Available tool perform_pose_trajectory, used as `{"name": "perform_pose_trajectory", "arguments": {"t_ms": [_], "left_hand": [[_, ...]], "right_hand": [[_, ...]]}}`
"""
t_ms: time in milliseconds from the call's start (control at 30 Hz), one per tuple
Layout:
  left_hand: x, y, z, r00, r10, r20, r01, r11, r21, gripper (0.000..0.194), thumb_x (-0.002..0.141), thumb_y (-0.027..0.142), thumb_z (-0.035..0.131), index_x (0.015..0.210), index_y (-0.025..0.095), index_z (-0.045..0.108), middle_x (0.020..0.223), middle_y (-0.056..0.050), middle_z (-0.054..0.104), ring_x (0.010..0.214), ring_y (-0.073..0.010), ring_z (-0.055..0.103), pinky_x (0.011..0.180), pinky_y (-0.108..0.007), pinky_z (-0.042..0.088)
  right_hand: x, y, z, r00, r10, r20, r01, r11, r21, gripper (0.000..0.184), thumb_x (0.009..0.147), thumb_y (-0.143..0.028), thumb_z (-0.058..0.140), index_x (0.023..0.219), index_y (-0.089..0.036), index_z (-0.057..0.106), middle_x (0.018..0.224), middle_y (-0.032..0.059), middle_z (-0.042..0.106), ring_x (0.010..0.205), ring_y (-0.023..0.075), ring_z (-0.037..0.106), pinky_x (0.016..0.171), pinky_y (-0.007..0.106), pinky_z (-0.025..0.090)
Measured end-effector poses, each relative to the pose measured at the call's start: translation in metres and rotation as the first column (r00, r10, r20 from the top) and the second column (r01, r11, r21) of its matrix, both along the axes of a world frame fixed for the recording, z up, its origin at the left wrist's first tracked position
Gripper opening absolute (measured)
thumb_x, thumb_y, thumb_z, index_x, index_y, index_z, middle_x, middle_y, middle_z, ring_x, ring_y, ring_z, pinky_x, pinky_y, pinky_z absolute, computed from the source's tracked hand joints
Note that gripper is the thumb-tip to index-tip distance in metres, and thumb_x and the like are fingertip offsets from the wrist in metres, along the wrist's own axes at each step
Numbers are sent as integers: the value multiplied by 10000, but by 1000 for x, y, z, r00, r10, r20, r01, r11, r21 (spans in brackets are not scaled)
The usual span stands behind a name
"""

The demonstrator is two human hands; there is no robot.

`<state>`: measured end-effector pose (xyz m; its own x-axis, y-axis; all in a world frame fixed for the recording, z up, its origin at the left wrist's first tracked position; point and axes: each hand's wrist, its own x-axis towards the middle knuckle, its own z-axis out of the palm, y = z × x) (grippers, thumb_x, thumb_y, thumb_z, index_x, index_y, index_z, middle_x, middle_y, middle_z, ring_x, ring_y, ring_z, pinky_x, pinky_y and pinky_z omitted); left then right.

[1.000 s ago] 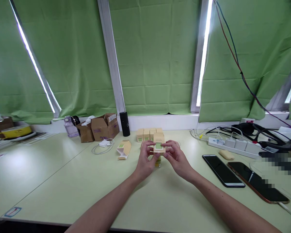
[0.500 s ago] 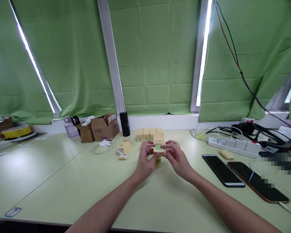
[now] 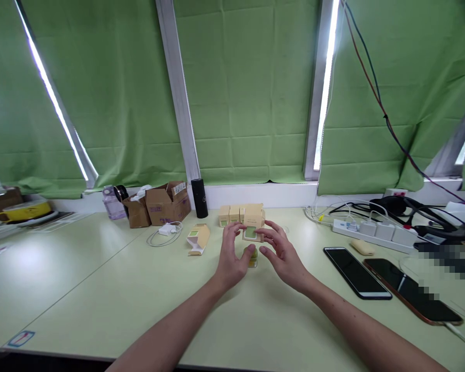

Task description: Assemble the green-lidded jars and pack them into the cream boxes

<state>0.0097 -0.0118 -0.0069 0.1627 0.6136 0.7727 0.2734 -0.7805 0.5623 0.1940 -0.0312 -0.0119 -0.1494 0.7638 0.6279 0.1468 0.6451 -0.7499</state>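
A small tan box with a green label (image 3: 251, 230) stands on the pale green table (image 3: 101, 279), just in front of a row of like boxes (image 3: 232, 213). My left hand (image 3: 232, 256) and my right hand (image 3: 282, 253) flank it with fingers stretched out. Their index fingertips rest on the box's two sides, and both thumbs are off it. A small yellow-green object (image 3: 253, 258) sits on the table between my thumbs, partly hidden by them.
A flattened tan box (image 3: 197, 238) lies left of my hands, by a white charger and cable (image 3: 166, 231). Brown cartons (image 3: 166, 202), a black cylinder (image 3: 199, 198) and a clear bottle (image 3: 110, 201) stand at the back. Two phones (image 3: 356, 271) and a power strip (image 3: 375, 231) lie on the right.
The box has moved away from me, from above the yellow-green object to the row of boxes. My thumbs have let go and my fingers have spread.
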Motion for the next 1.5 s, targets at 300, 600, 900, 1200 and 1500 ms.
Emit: {"name": "perform_pose_trajectory", "arguments": {"t_ms": [300, 600, 900, 1200, 1500], "left_hand": [[-2, 1, 1, 994, 105, -16, -104, 992, 75, 403, 978, 340, 588, 1356, 246, 484, 1370, -136, 554, 1318, -293, 508, 1098, -476, 425], [-3, 6, -2, 981, 148, 122, -137, 986, -91, 585, 920, 405, 677, 1408, 242, 398, 1389, -146, 544, 1295, -303, 536, 1075, -471, 426], [-11, 19, 5, 952, 107, 287, -33, 967, -252, 469, 857, 428, 736, 1221, 220, 526, 1169, -91, 649, 1075, -239, 615, 941, -361, 481], [-33, 52, 1, 945, 132, 299, 14, 897, -441, 506, 642, 302, 798, 1097, 180, 612, 1119, -89, 694, 1046, -258, 637, 905, -375, 494], [-35, 60, -13, 983, 152, 103, -85, 875, -476, 520, 587, 161, 762, 1096, 177, 661, 1015, -80, 749, 948, -252, 679, 843, -383, 522]], "right_hand": [[-1, -10, -2, 970, -79, 228, 49, 990, 134, 468, 999, -331, 563, 1459, -392, 506, 1692, 37, 219, 1552, 306, 294, 1226, 526, 368], [-7, -20, 1, 968, 84, 238, -128, 976, 177, 642, 1027, -250, 483, 1589, -353, 191, 1706, 57, 238, 1589, 241, 215, 1291, 537, 256], [-9, -13, -8, 958, -3, 286, -34, 992, 124, 581, 1023, -221, 439, 1555, -337, 238, 1613, 83, 371, 1519, 244, 352, 1257, 538, 340], [-12, 13, -35, 858, -232, 459, 243, 969, 38, 486, 898, -179, 582, 1364, -240, 461, 1371, 138, 595, 1286, 322, 539, 1078, 543, 488], [-3, 23, -34, 752, -289, 592, 361, 933, -3, 476, 850, -140, 623, 1296, -233, 484, 1244, 107, 694, 1178, 313, 604, 968, 449, 481]]}}
